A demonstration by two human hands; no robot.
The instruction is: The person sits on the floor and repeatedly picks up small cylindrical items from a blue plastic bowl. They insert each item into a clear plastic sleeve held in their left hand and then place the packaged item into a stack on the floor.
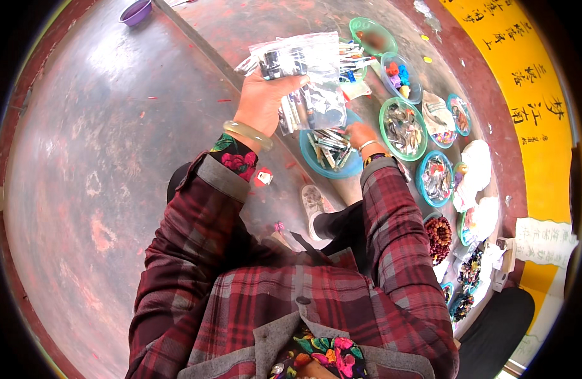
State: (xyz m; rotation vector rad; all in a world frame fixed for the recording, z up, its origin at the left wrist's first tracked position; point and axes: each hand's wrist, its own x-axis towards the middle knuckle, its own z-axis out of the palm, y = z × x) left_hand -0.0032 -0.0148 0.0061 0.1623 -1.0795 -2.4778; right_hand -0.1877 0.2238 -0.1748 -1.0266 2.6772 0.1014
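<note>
1. Purple round plastic basin (136,12): on the floor, far upper left.
2. Left hand (264,95), with pale translucent bangle (248,134) at the wrist: thumb laid across the front of the bag, gripping it; the other fingers are hidden behind.
3. Clear plastic bag (326,82), holding slim pen-like sticks: raised in the left hand, partly over the basket of item 4.
4. Blue round plastic basket (309,158), holding loose slim sticks (332,151): in front of the person.
5. Right hand (362,134): at the right side of item 4, fingers drawn close together; cannot tell whether they hold anything.
6. Green round plastic basket (405,157), mixed small pieces: just right of item 5.
7. Blue round plastic basket with dark and silvery pieces (421,183): farther right.
8. Yellow banner with black characters (525,95): right edge.
</note>
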